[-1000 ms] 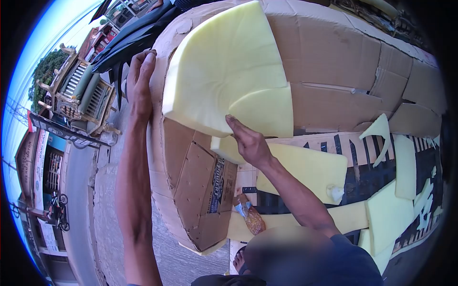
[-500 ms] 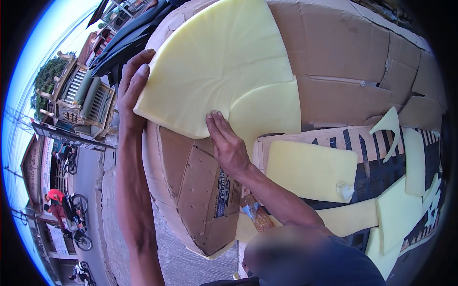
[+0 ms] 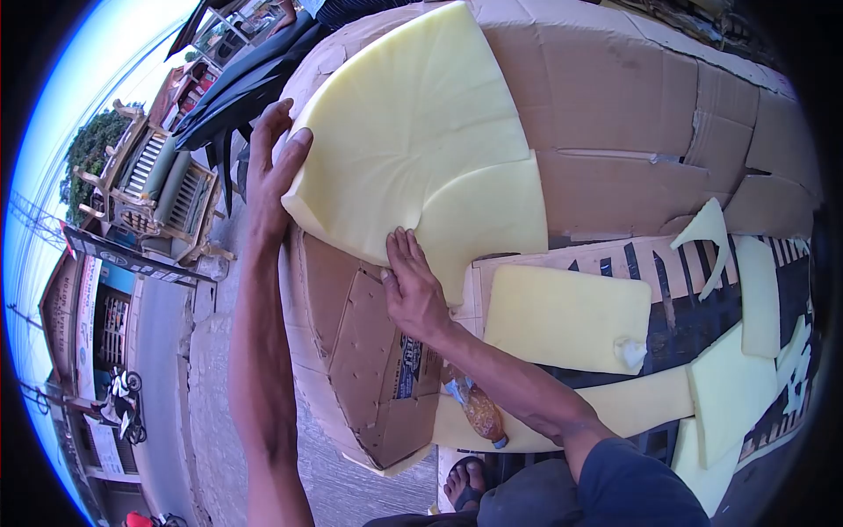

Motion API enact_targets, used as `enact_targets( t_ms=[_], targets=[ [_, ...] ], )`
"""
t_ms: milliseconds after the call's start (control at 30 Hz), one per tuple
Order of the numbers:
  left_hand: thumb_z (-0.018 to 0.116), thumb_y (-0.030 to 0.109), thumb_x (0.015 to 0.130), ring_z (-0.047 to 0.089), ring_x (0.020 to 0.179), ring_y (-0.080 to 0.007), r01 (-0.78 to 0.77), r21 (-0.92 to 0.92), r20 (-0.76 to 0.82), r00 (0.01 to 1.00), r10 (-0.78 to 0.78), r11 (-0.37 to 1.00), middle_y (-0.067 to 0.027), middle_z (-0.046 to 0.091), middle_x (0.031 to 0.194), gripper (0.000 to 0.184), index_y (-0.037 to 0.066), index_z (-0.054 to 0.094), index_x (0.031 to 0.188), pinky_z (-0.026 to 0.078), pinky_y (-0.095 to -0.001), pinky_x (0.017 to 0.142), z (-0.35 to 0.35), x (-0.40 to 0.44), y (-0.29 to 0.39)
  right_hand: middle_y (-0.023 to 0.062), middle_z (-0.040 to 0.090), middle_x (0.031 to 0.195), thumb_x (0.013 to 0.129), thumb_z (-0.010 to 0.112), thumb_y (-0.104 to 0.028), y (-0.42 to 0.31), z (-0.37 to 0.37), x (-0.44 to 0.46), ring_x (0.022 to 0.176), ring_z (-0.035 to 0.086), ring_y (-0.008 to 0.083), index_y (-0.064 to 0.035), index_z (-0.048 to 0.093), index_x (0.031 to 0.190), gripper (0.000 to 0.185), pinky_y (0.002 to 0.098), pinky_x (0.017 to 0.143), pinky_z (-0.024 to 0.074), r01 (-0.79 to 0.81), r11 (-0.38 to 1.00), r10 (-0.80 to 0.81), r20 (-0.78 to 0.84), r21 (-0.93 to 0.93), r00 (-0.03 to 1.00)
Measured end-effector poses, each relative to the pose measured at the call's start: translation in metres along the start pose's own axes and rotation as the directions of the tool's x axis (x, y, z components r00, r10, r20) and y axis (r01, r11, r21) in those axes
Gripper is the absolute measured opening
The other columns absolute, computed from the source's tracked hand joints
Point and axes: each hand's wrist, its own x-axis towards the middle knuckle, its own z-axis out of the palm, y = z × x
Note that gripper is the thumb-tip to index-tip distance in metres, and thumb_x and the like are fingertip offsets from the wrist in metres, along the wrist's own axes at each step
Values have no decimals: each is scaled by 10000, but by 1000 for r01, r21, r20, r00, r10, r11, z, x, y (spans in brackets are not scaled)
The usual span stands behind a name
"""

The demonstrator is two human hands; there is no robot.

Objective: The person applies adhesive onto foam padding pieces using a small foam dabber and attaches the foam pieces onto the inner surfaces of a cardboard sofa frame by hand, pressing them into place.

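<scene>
A large yellow foam sheet (image 3: 404,132) lies over the corner of a cardboard-covered frame (image 3: 615,97), creased near its middle, with a curved seam along a smaller foam part at its lower right. Its left edge stands out past the cardboard. My left hand (image 3: 279,162) is at that edge, thumb and fingers apart, the thumb touching the foam. My right hand (image 3: 411,285) lies against the foam's lower edge, with its fingers stretched out and close together. Nothing is held in it.
A square foam piece (image 3: 566,318), several offcuts and a foam strip (image 3: 641,406) lie on the black-strapped seat base (image 3: 680,307). A bottle (image 3: 483,417) with orange-brown contents lies on the strip. Wooden furniture (image 3: 149,180) and a parked motorcycle (image 3: 123,404) stand by the road at left.
The foam's left corner, pulled outward half a second ago, has moved back to the right and curls there. My left hand has shifted right with it; my right hand sits slightly lower.
</scene>
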Motion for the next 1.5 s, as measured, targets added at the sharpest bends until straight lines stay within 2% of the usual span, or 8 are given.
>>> enact_targets(
  t_ms=[233,333,633,833,1067,1133,1233,1500],
  targets=[
    [604,504,906,463,1358,-343,-17,-26,25,1000,18,1000,-244,492,1436,738,26,483,1455,318,-456,1154,0,3,-7,312,331,1567,935,545,-58,2,-5,1,1477,322,414,85,303,1517,646,418,1222,285,-47,993,42,53,104,998],
    [586,504,919,465,1353,-331,21,37,60,998,-23,999,-228,491,1437,725,16,488,1445,318,-445,1154,-1,4,-1,307,350,1560,894,553,-38,7,-15,-3,1456,359,422,78,320,1511,670,420,1211,304,146,940,-120,102,-308,988],
    [535,505,937,408,1397,-306,70,22,186,980,-73,997,-206,417,1505,727,7,464,1461,273,-426,1178,-7,2,8,289,367,1549,836,492,12,18,-33,15,1456,366,388,22,249,1551,755,493,1203,313,-67,998,67,83,-13,994],
    [560,512,938,362,1440,-340,15,4,136,991,-16,1000,-237,387,1541,782,2,401,1509,253,-421,1193,-5,5,6,218,302,1610,832,460,22,16,-39,36,1496,309,362,-60,184,1587,808,742,1156,141,-160,951,241,308,-266,920],
    [583,438,979,561,1299,-344,95,634,14,991,-134,767,-185,612,1367,587,24,564,1395,381,-453,1130,-17,14,81,214,419,1544,830,469,22,39,-82,7,1451,377,371,-69,308,1544,737,414,1157,386,-357,933,332,266,50,905],
    [608,232,955,509,1356,-318,-424,854,249,843,477,303,-140,603,1373,391,63,604,1307,338,-480,1164,27,-29,104,229,500,1471,877,525,-29,57,-81,-22,1406,436,391,-35,371,1514,654,447,1126,420,-349,930,359,83,-113,930],
    [631,171,929,442,1418,-290,-673,613,724,688,47,414,-110,602,1369,364,72,611,1279,248,-521,1226,91,-75,55,238,541,1413,894,625,-107,54,-61,-31,1334,496,434,14,461,1435,577,466,1106,433,7,986,-24,-103,-165,994],
    [607,375,933,358,1486,-237,-781,615,788,606,-111,105,-55,546,1486,481,111,644,1333,95,-510,1277,79,-85,-41,240,574,1392,929,666,-128,85,-14,-27,1337,525,376,42,502,1404,531,448,1095,468,108,991,-110,-15,-82,994]
  ],
)
